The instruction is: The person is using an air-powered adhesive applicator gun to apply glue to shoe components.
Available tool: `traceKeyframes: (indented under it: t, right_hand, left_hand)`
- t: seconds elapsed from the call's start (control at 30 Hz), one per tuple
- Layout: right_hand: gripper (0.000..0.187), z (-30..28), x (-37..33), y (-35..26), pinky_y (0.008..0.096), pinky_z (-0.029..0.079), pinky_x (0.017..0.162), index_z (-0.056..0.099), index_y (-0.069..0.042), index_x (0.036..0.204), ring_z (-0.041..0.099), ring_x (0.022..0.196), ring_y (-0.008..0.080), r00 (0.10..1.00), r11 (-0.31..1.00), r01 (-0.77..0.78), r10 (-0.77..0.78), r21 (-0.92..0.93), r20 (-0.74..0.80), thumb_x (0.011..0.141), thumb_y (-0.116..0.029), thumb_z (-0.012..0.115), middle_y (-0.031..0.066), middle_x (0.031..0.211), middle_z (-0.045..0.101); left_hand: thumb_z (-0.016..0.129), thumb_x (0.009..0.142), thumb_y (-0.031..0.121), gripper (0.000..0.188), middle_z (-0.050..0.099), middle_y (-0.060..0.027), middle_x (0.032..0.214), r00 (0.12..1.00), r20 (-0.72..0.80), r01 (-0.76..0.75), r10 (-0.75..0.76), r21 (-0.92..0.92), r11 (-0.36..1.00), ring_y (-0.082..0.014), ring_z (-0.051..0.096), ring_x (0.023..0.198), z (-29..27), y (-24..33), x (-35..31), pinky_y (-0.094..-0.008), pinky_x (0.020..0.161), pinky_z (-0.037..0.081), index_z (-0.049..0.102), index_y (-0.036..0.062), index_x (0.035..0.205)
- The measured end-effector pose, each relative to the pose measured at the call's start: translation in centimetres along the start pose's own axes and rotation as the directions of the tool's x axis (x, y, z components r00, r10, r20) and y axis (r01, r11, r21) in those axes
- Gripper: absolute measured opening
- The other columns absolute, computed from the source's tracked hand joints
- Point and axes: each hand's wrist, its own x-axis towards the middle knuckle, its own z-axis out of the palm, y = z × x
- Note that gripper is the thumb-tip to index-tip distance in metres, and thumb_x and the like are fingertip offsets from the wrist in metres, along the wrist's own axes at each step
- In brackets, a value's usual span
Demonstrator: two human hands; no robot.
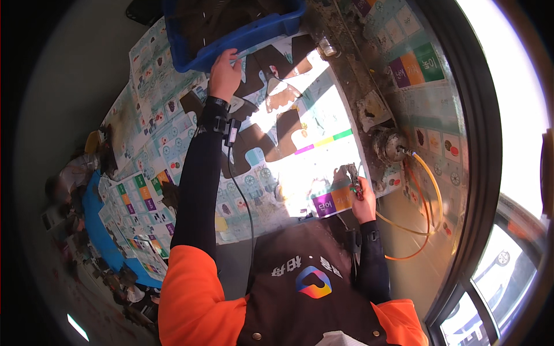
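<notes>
At the far side of the table, my left hand (225,76) has its fingers curled at the near rim of a blue plastic bin (196,62); dark material lies inside the bin. My right hand (363,202) is wrapped round a small, residue-crusted hand tool (355,180) with a red and dark body, over the table's near right corner. Its exact kind is hard to make out. Several flat, dark brown cut pieces (285,135) with curved outlines are spread between my hands, and one piece (281,94) shines pale in the sunlight.
Printed picture sheets (231,199) cover the table. On the right, yellow and orange hoses (437,184) run from a crusted round fitting (392,145), beside a dirty ledge and a window. A small clear jar (328,47) stands at the back. Other people (75,176) are at the left.
</notes>
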Motion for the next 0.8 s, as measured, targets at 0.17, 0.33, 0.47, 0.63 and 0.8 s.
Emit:
traceKeyframes:
  t: [0.17,0.33,0.47,0.63,0.8]
  right_hand:
    - [0.032,-0.6,0.4,0.8,0.0359,0.046,0.069,0.049,-0.002,0.109,0.059,0.079,0.0325,0.993,0.991,0.12,-0.118,-0.063,0.029,0.078,-0.002,0.052,0.0169,0.085,0.059]
    - [0.028,-0.8,0.3,0.9,0.037,0.045,0.067,0.049,-0.002,0.106,0.059,0.078,0.0325,0.967,0.969,0.24,-0.233,-0.062,0.101,0.078,-0.002,0.05,0.0164,0.083,0.059]
    - [0.028,-0.9,0.5,1.0,0.0363,0.046,0.066,0.049,-0.002,0.105,0.06,0.076,0.032,0.957,0.96,0.264,-0.249,-0.094,0.152,0.077,-0.001,0.049,0.0154,0.082,0.06]
    - [0.024,-0.4,0.0,0.5,0.0285,0.045,0.064,0.049,-0.004,0.099,0.055,0.065,0.0166,0.947,0.949,0.313,-0.309,-0.038,0.09,0.076,0.001,0.052,0.007,0.074,0.057]
    - [0.025,0.0,-1.2,-0.9,0.0303,0.045,0.063,0.05,-0.004,0.102,0.057,0.067,0.0195,0.904,0.897,0.426,-0.418,-0.115,0.089,0.077,-0.002,0.053,0.01,0.074,0.057]
  left_hand:
    - [0.06,0.083,0.014,0.026,0.064,-0.0074,0.088,0.979,-0.031,0.193,-0.199,-0.145,0.97,-0.0164,0.06,0.067,-9.4,-1.2,-12.2,-0.0278,0.063,0.047,0.056,0.0046,0.107]
    - [0.059,0.084,0.015,0.024,0.062,-0.0059,0.085,0.791,0.022,0.603,-0.611,-0.189,0.775,-0.0127,0.059,0.064,-16.6,-5.4,-31.4,-0.0252,0.059,0.047,0.056,0.0059,0.106]
    - [0.06,0.082,0.013,0.024,0.061,-0.0062,0.083,0.56,0.117,0.822,-0.82,-0.203,0.532,-0.012,0.059,0.063,-18.2,-8.4,-46.5,-0.0245,0.051,0.046,0.056,0.0019,0.104]
    - [0.061,0.079,0.016,0.027,0.062,-0.0045,0.08,0.251,0.233,0.96,-0.939,-0.185,0.211,-0.0102,0.058,0.057,-18.1,-7.8,-56.2,-0.0235,0.045,0.042,0.057,0.0017,0.102]
    - [0.06,0.08,0.016,0.026,0.062,-0.0036,0.08,0.181,0.308,0.953,-0.934,-0.29,0.089,-0.0108,0.058,0.057,-17.6,-10.6,-61.0,-0.0239,0.044,0.042,0.057,0.0019,0.102]
